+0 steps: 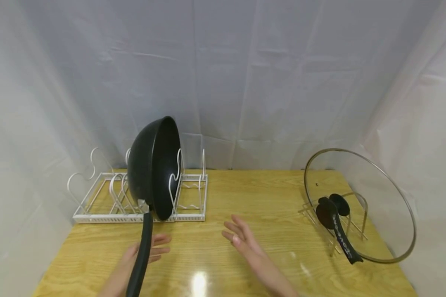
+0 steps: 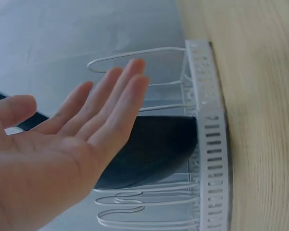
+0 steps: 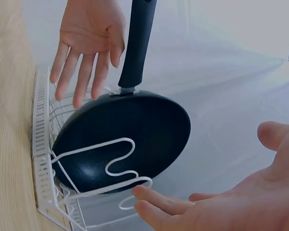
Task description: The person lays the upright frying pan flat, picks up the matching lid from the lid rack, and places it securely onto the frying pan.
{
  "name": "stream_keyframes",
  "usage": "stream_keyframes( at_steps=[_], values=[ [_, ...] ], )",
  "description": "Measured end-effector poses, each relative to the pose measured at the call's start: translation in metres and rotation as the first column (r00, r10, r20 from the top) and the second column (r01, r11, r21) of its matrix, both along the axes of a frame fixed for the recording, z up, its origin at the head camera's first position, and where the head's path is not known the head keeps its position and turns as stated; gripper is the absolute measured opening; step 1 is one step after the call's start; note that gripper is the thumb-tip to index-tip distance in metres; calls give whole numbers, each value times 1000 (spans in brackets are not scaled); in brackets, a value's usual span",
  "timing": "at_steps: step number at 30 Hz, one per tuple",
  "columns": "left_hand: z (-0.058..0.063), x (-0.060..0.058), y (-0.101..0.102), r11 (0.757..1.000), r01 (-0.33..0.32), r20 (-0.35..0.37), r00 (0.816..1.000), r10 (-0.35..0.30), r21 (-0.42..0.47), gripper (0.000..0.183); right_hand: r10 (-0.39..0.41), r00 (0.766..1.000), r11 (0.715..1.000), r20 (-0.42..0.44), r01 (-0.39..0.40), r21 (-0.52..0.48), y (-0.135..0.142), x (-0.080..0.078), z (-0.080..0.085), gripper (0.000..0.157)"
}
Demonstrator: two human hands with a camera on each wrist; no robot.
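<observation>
A black wok [image 1: 145, 165] stands on its side in a white wire rack [image 1: 193, 218], its long black handle [image 1: 144, 247] pointing toward me. Beside that handle is my left hand [image 1: 148, 249], partly hidden behind it in the head view; the left wrist view shows its fingers extended and the palm bare. My right hand [image 1: 250, 251] hovers over the table to the right of the rack, fingers loosely spread and holding nothing. In the right wrist view both the left hand [image 3: 89, 43] and the wok's dark inside [image 3: 130, 130] appear, with the right hand [image 3: 221, 202] at lower right.
On the right, a glass lid [image 1: 414, 222] with a metal rim and black handle [image 1: 343, 235] leans in a small wire stand [image 1: 365, 214]. Everything stands on a wooden table [image 1: 252, 194]. Pale plastic sheeting [image 1: 264, 82] hangs behind and at both sides.
</observation>
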State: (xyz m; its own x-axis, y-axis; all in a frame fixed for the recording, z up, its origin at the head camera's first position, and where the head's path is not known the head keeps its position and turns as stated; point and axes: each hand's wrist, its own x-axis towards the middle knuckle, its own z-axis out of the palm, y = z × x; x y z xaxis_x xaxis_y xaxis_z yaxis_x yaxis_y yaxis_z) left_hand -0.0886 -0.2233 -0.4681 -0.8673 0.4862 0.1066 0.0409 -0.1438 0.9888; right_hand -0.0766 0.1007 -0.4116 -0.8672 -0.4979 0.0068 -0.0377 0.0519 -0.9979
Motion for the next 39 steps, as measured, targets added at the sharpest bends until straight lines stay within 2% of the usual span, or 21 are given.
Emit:
stream_keyframes(
  at_steps=[1,2,4,8,10,13,17,20,22,25,27,29,33,39],
  values=[
    [3,2,-4,996,65,20,998,-66,68,48,7,1000,1000,3,-7,-10,-2,0,0,52],
    [11,8,-4,997,43,39,998,-45,64,49,17,1000,1000,11,-17,-20,-3,0,-1,52],
    [18,11,-7,982,112,120,984,-131,155,47,37,999,998,33,-35,-52,-6,1,-2,52],
    [31,12,-11,951,155,227,949,-219,268,56,89,994,983,62,-78,-166,-13,1,-4,51],
    [36,12,-14,934,181,235,937,-259,309,60,114,991,969,66,-96,-229,-16,1,-4,51],
    [39,10,-18,907,207,217,929,-300,366,63,147,986,947,73,-119,-299,-21,2,-4,51],
    [39,7,-21,873,208,227,915,-333,441,64,182,979,922,88,-139,-361,-27,4,-5,50],
    [36,5,-23,817,206,223,900,-374,539,66,206,973,909,106,-150,-390,-33,5,-7,50],
    [35,4,-25,760,214,201,888,-412,613,69,226,967,903,121,-161,-398,-37,5,-7,49],
    [35,3,-27,689,223,183,867,-463,690,72,256,954,896,156,-174,-408,-43,4,-6,50],
    [35,2,-29,666,221,184,857,-481,712,74,277,944,890,178,-182,-418,-47,3,-5,50],
    [36,1,-29,650,217,189,848,-495,728,75,299,933,882,199,-191,-432,-50,3,-3,50],
    [38,0,-29,652,208,208,840,-500,729,75,354,904,854,240,-208,-477,-55,3,-1,50],
    [39,0,-28,623,204,203,831,-518,755,76,424,860,819,284,-230,-526,-67,4,0,49]
  ],
)
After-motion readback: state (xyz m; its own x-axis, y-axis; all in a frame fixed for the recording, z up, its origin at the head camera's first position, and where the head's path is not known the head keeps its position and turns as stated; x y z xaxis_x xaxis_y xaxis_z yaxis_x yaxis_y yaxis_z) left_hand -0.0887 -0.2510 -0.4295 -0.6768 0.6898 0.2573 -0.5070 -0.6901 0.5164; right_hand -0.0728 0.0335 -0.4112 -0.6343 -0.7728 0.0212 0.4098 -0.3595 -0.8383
